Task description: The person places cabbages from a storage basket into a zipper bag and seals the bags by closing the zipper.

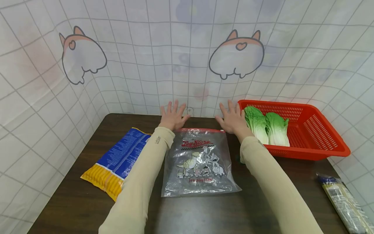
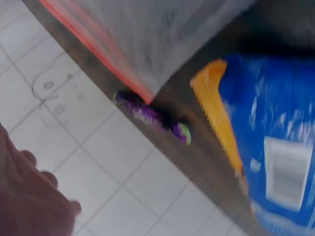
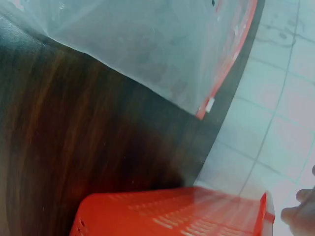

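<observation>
My left hand (image 1: pixel 172 119) is held out with spread fingers over the far table edge, holding nothing. In the same pose, my right hand (image 1: pixel 232 119) is beside the left end of a red plastic basket (image 1: pixel 315 130). Between my forearms a clear zip bag (image 1: pixel 198 136) with cartoon figures lies flat, its red zip strip (image 1: pixel 201 130) toward the wall. The white slider (image 3: pixel 210 104) shows at one end of that strip in the right wrist view. A blue and yellow packet (image 1: pixel 124 156) lies left of the bag, partly behind my left sleeve.
Two leafy cabbages (image 1: pixel 258 125) lean inside the basket. A purple-wrapped item (image 2: pixel 145 115) lies by the bag's corner in the left wrist view. At the right table edge is a long clear packet (image 1: pixel 346 203). A white gridded cloth (image 1: pixel 157 65) hangs behind the dark table (image 1: pixel 187 214).
</observation>
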Available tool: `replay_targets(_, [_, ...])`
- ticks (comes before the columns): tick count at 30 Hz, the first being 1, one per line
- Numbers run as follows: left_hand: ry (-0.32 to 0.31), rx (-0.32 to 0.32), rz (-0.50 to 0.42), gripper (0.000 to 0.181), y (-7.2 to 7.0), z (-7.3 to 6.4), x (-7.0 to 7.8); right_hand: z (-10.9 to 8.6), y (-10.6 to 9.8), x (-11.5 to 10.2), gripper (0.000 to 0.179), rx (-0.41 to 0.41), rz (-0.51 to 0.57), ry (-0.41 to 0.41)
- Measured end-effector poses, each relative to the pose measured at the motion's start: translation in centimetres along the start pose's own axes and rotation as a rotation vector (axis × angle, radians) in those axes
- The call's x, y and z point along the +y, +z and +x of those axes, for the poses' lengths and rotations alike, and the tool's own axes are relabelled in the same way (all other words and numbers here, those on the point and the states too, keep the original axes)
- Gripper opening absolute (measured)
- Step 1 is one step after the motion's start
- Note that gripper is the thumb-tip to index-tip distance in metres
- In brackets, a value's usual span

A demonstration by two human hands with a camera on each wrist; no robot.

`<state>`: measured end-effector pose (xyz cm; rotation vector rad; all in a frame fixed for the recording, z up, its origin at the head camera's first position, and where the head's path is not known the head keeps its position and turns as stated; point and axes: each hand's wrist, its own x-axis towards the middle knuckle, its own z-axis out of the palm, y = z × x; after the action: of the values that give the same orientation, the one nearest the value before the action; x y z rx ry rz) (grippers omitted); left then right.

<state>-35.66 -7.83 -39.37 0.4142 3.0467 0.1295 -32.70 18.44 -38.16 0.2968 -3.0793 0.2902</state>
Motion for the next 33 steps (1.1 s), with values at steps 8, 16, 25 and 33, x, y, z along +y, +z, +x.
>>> replay_targets(8, [0.146, 0.029, -0.195, 0.055, 2.6, -0.3, 0.6, -1.8, 1.6, -0.8, 0.054, 0.164, 0.2, -0.144])
replay_targets(16, [0.117, 0.057, -0.344, 0.043, 5.6, -0.5, 0.8, -2.7, 3.4, -0.9, 0.052, 0.076, 0.321, -0.076])
replay_targets(25, [0.051, 0.044, -0.353, 0.034, 6.7, -0.4, 0.9, -2.8, 4.9, -0.4, 0.051, 0.055, 0.384, -0.055])
replay_targets(33, [0.054, 0.074, -0.369, 0.027, 7.1, -0.5, 1.1, -2.8, 5.3, -0.1, 0.052, 0.042, 0.402, -0.025])
